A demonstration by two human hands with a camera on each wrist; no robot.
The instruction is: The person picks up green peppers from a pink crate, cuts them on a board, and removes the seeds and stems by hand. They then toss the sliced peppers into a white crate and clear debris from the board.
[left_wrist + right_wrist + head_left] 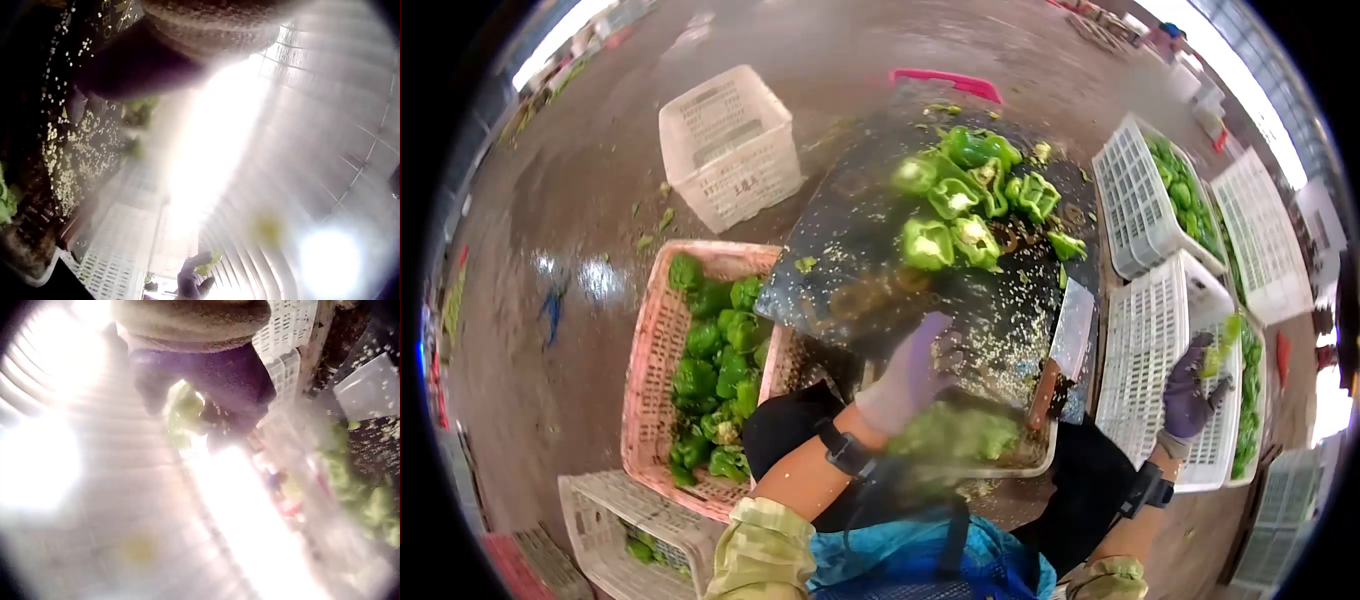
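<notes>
My right hand [1190, 395], in a purple glove, pinches a piece of green pepper [1222, 345] over a white crate [1145, 350]. The same piece of green pepper [185, 415] shows at the glove's fingers in the right wrist view. My left hand [908, 372], also gloved, is over the near part of the dark board [830, 270], its fingers loosely bent with nothing between them. Cut green peppers [955, 195] lie on the far half of the board among scattered seeds. A cleaver [1070, 335] with a wooden handle rests along the board's right edge.
A pink crate of whole green peppers [712, 375] stands on the left. Blurred green pieces [955, 435] sit in a tub below the board. A white crate [730, 150] stands at the far left, and crates of green peppers [1185, 200] line the right.
</notes>
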